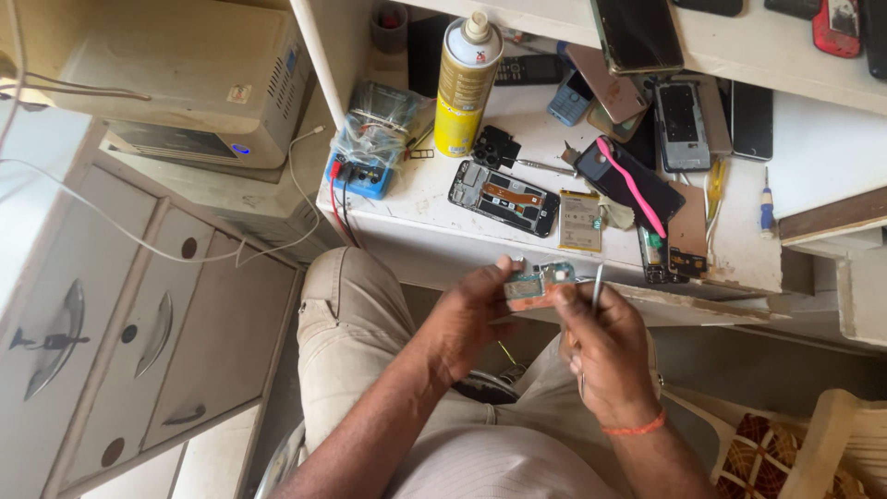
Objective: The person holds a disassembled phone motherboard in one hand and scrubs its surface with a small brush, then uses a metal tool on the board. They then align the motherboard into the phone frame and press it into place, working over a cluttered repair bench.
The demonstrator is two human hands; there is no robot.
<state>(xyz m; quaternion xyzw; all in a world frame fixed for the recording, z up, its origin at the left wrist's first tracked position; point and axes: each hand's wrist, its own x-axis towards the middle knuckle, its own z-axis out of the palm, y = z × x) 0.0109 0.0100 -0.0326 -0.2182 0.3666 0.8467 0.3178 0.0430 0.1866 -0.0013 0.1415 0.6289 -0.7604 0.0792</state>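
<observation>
The circuit board, small and greenish with a metal cover, is held in the air just in front of the table edge, above the person's lap. The left hand grasps the board from the left side, thumb on top. The right hand pinches the board's right end, and it holds also thin tweezers that stand upward between the fingers.

Behind the hands, near the table's front edge, lie an opened phone frame and a flat battery. A black phone with a pink strip lies just beside them. A yellow spray can stands further back. The table is crowded; free room is only below its edge, around the hands.
</observation>
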